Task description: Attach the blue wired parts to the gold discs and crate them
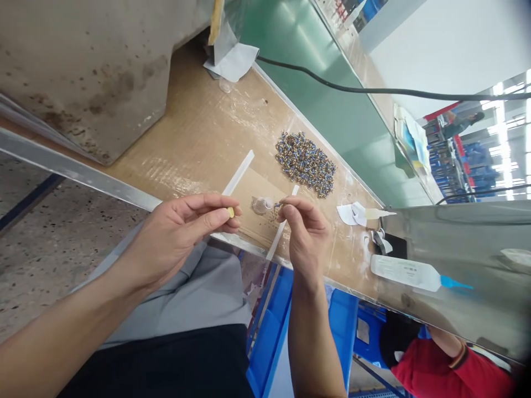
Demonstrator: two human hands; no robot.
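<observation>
Between thumb and fingers, my left hand (194, 224) pinches a small yellow piece (231, 211) above the table's front edge. My right hand (306, 232) is closed in a pinch on a tiny blue and brass-coloured part (279, 205), mostly covered by the fingertips. A small clear plastic dish (262, 205) lies on the cardboard just left of my right fingertips. Beyond my right hand a pile of small blue and brass-coloured parts (306, 164) is heaped on the table.
A white bottle with a blue nozzle (406, 272) lies at the right, near a smaller pale nozzle (379, 213). White strips (238, 172) cross the brown tabletop (199, 132). A stained metal housing (83, 72) stands left. A person in a red sleeve (448, 365) sits lower right.
</observation>
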